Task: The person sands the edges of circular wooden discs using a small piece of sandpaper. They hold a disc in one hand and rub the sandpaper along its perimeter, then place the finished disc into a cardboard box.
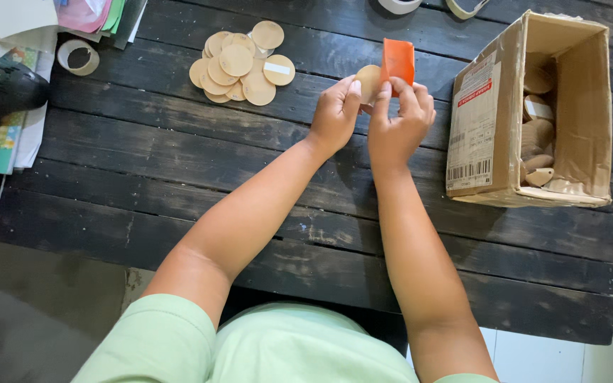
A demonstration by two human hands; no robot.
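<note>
Above dark table [179, 163], fingers [384, 91] pinching disc [367, 79]

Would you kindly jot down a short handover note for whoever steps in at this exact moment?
Left hand: pinching a round wooden disc.
Right hand: pinching a folded orange sheet against that disc.
Pile of discs, one with a white strip, lies on the dark plank table, upper left.
Open cardboard box on the right holds more wooden pieces.
Done: a dozen or so discs piled.
Left: the disc in hand; the pieces in the box.
</note>
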